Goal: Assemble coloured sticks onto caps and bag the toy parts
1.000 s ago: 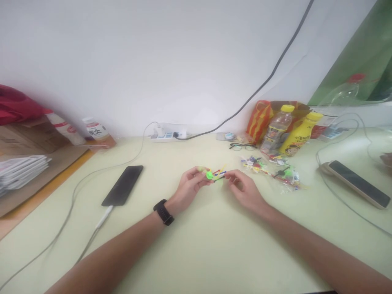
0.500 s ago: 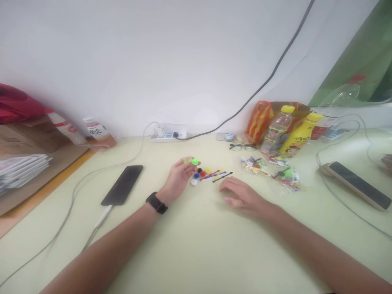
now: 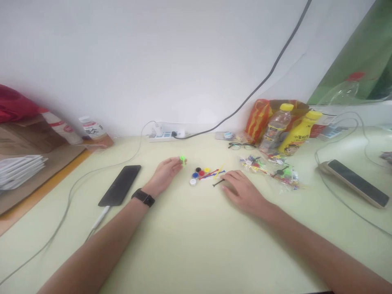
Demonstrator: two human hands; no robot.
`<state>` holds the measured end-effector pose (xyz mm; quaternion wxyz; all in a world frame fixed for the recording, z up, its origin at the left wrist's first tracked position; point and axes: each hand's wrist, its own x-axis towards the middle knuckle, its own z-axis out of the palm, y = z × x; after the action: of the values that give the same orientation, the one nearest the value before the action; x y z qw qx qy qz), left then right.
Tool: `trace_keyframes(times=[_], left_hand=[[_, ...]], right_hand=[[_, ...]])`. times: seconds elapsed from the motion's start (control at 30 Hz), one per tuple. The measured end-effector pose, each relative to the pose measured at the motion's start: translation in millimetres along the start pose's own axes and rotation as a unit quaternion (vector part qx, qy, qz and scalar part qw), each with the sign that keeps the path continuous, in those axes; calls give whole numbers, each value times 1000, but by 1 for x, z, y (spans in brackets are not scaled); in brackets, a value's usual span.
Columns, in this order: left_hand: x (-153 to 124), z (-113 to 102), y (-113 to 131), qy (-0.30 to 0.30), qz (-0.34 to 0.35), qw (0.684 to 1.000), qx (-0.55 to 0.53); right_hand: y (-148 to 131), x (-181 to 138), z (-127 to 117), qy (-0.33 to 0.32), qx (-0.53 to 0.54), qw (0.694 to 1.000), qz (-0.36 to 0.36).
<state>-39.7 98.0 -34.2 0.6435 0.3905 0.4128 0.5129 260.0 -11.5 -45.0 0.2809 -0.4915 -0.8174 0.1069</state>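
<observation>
Black stick shows partly; the right hand hides its far end.

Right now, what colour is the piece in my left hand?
The piece is bright green; head view shows it.

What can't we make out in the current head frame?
Head view:
Black stick: one end hidden by the right hand; contact unclear.
Green piece: partly covered by the left hand, outline blurred.
Bagged pieces: too small and jumbled to count.
Red bundle: cut off by the left edge.
</observation>
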Motion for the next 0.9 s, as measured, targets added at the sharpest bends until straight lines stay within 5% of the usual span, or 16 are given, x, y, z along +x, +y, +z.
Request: trace_keyframes(times=[0.7, 0.8, 0.9], left_hand=[[0, 5, 9, 71, -18, 994, -84], [2, -1, 5, 87, 25, 996, 29], [3, -7, -4, 95, 86, 965, 231]], right_hand=[[9, -1, 2, 60, -90, 989, 97], [8, -1, 0, 44, -82, 991, 94], [4, -1, 0, 31, -67, 993, 91]])
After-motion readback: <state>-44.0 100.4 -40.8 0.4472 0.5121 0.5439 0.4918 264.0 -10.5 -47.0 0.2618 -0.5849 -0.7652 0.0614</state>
